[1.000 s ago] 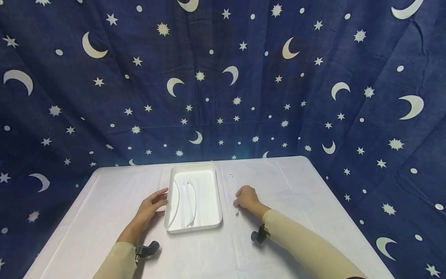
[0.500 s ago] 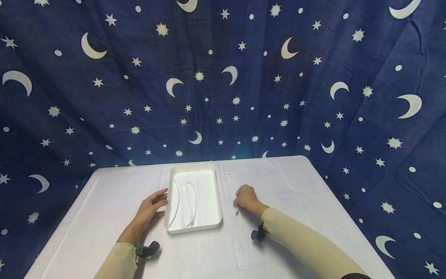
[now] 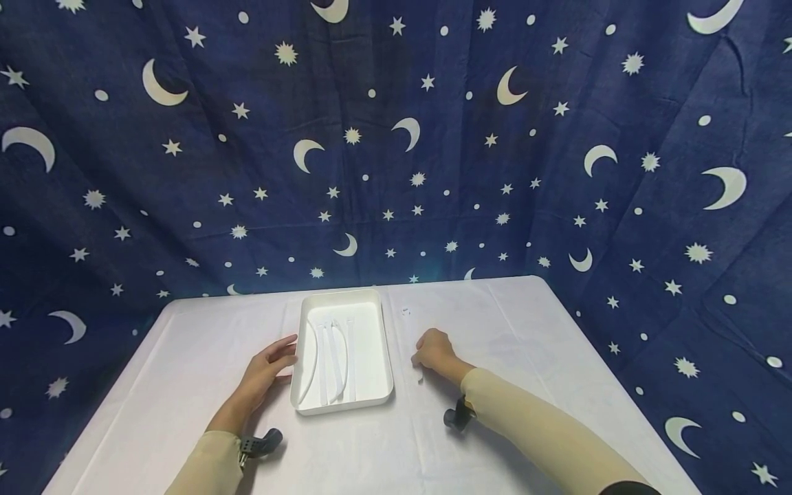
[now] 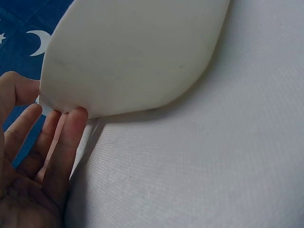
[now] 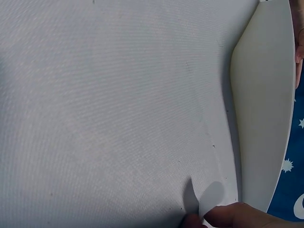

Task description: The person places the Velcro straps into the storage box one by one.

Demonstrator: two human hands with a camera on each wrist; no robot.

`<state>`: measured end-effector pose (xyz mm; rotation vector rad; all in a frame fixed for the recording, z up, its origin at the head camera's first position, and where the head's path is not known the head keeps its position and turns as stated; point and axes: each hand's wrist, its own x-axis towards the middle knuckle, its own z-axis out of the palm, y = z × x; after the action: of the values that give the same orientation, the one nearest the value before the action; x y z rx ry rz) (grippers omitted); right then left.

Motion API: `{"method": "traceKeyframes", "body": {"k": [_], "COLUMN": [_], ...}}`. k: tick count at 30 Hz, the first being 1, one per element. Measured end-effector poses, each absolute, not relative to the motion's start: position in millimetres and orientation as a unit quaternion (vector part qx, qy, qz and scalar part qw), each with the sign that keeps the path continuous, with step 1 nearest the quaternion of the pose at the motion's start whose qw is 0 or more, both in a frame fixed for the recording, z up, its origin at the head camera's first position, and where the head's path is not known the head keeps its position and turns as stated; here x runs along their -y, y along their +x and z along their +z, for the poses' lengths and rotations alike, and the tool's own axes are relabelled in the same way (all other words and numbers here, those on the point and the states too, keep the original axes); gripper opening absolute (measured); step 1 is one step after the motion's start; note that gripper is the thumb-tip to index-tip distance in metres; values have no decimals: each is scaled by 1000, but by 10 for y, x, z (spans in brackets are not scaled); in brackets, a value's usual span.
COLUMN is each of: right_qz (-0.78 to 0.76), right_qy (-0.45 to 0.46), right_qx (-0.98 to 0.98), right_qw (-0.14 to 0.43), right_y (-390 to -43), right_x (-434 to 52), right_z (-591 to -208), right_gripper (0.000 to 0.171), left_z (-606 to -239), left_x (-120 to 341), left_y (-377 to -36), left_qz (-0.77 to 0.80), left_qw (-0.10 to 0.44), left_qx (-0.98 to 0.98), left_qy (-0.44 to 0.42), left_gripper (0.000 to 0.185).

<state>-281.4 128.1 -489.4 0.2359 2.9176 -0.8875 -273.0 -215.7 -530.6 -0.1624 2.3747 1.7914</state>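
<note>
A white rectangular tray (image 3: pixel 385 357) stands on the white-covered table. In it lie several thin white strips (image 3: pixel 351 357), some straight and some bowed; their exact kind is unclear. My left hand (image 3: pixel 266 368) rests against the tray's left side. In the left wrist view its thumb lies at the rim and the fairly straight fingertips touch the outer wall. Right of the tray, my right hand (image 3: pixel 436 352) pinches a thin white strip between thumb and finger, low over the table. In the right wrist view the strip's rounded end (image 5: pixel 212 195) sticks out; my fingers hide more of it.
A small whitish piece with dark marks (image 3: pixel 405 312) lies on the table (image 3: pixel 513 344) beyond my right hand; whether it joins the strip, I cannot tell. A dark blue curtain (image 3: pixel 396 172) with moons and stars hangs behind the table. Each wrist wears a black camera mount (image 3: pixel 261 443).
The whole head view shifts slightly left. My right hand keeps its hold and stays nearly in place; the left hand and tray stay as they were.
</note>
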Motion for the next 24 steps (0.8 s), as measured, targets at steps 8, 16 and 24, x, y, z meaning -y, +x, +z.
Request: {"method": "traceKeyframes", "body": {"k": [8, 16, 24], "right_qz": [-293, -286, -291], "right_qy": [70, 60, 56], "right_qx": [-952, -955, -953], "right_qw": [49, 52, 58], "right_y": [-2834, -2861, -2858], "right_x": [-1286, -1302, -1324], "right_z": [-4891, -4896, -4841], "right_gripper": [19, 15, 17], "left_z": [-5317, -5328, -5312], "left_x": [2177, 2172, 2162], "left_y": [-2751, -2749, -2740], "left_qz": [601, 602, 595], "left_qw": [79, 79, 78], "left_qx": [-793, -793, -798], "left_qy": [-53, -57, -59], "left_gripper": [63, 63, 62]}}
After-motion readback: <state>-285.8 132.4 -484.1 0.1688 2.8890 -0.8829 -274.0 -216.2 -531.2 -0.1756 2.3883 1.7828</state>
